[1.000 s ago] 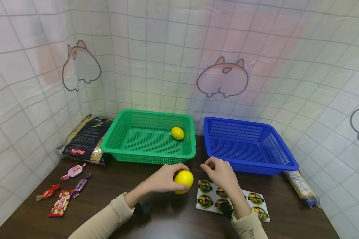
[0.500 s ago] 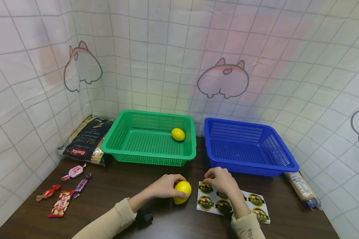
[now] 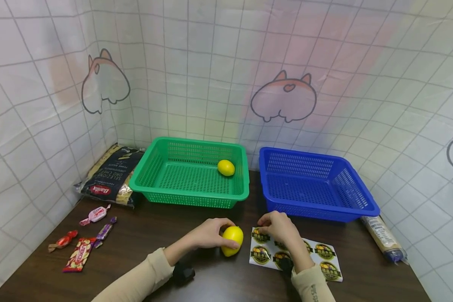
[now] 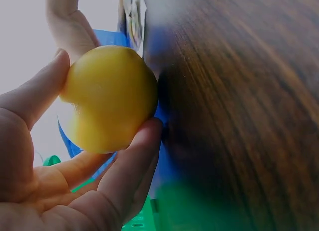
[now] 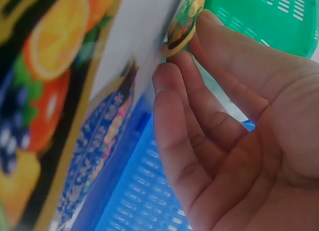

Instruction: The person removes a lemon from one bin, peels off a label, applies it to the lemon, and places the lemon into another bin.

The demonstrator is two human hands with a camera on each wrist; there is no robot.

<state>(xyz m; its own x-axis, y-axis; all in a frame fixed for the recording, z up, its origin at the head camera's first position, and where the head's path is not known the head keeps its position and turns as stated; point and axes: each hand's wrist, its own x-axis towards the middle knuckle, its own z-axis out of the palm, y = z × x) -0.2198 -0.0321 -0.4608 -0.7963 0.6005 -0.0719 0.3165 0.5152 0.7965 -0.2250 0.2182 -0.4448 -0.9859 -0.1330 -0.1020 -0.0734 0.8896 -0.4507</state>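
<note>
Lemon (image 3: 234, 235): plain yellow. Second lemon (image 3: 226, 167): same yellow. Sticker sheet (image 3: 271, 250): white, with round black stickers (image 3: 261, 254), gold rims and lettering, multicolour fruit print. Green basket (image 3: 188, 198) and blue basket (image 3: 305, 210): solid colour, slotted mesh pattern. Pasta bag (image 3: 115, 174): mostly black, red logo patch, pale lettering. Wrapped candies: one pink and white (image 3: 97, 214), one red with brownish end (image 3: 65, 240), one purple (image 3: 105, 231). Snack packet (image 3: 79, 254): red, pale lettering, cream-yellow print. Long packet (image 3: 382, 238): tan, blue end. Sleeves (image 3: 136, 274): cream, dark lettering on right. Bench (image 3: 154, 228): dark brown woodgrain. Backdrop cloth (image 3: 196, 84): white, grey grid, grey-outlined corgi prints, orange ears.
</note>
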